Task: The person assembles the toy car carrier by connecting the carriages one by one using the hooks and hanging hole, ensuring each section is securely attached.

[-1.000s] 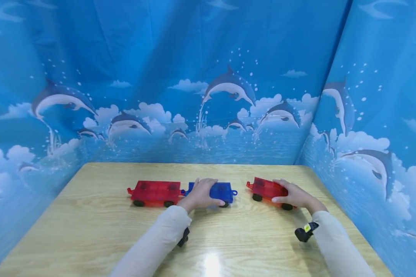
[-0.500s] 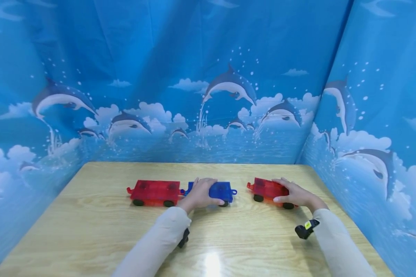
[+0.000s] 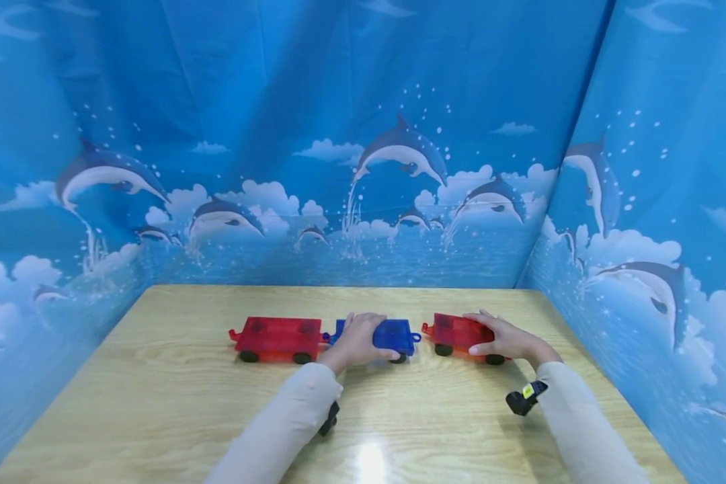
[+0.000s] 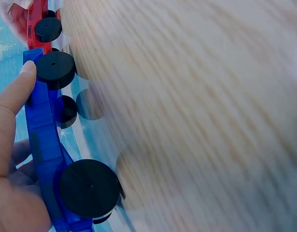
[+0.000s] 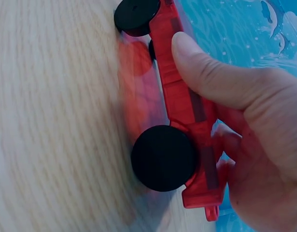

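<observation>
A blue toy train car with black wheels stands on the table, and my left hand grips it from above, thumb on the near side. Behind it on the left, a red toy car meets the blue one at their couplings. My right hand holds a second red toy car, slightly angled, its hook pointing at the blue car's ring with a small gap between them. In the right wrist view the thumb presses along the side of this red car. The left wrist view shows the blue car's side under my thumb.
The light wood table carries all the cars. A blue curtain printed with dolphins hangs behind the table and along its sides. A black wrist camera sits at the right sleeve.
My right hand has brought its red car leftward, narrowing the gap to the blue car. My left hand has shifted slightly right with the blue car, and the left red car followed.
</observation>
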Action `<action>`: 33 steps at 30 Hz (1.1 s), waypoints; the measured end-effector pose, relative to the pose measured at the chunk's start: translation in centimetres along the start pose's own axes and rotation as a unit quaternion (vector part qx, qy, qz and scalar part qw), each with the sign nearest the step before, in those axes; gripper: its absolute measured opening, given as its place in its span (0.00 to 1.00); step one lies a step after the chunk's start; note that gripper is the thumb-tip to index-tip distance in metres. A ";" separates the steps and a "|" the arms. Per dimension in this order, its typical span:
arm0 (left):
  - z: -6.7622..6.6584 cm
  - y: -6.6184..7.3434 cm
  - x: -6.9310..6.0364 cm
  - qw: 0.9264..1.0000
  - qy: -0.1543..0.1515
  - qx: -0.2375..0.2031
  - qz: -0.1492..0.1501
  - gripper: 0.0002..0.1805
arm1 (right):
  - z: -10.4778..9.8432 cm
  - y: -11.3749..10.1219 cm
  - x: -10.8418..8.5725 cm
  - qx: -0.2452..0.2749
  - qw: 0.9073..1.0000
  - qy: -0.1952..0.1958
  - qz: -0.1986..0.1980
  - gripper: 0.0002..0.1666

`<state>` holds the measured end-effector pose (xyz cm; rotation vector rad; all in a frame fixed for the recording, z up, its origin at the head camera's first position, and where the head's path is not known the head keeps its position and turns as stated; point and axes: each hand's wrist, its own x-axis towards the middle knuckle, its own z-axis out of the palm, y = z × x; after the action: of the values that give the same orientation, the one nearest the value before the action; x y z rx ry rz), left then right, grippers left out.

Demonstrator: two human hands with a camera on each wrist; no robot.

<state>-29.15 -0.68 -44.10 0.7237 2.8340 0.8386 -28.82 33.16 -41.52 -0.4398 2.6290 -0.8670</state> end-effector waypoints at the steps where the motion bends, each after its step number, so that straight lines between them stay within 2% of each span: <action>1: 0.0 0.1 0.0 1.000 0.001 0.000 0.000 0.47 | 0.0 0.0 0.0 0.002 1.000 -0.002 -0.002 0.48; 16: 0.6 0.2 0.3 0.999 0.030 -0.023 0.017 0.46 | 0.0 -0.6 0.4 0.013 1.000 -0.024 0.001 0.46; 26: 0.6 0.1 0.1 0.998 0.039 -0.047 0.005 0.47 | 0.1 -1.0 0.4 0.017 0.999 -0.028 0.005 0.47; 33: 0.6 0.1 0.1 0.998 0.040 -0.051 0.009 0.46 | 0.2 -0.9 0.6 0.015 0.999 -0.026 -0.011 0.48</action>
<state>-29.05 -0.30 -44.51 0.7180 2.8321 1.0278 -29.13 32.10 -41.24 -0.4783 2.5655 -0.8882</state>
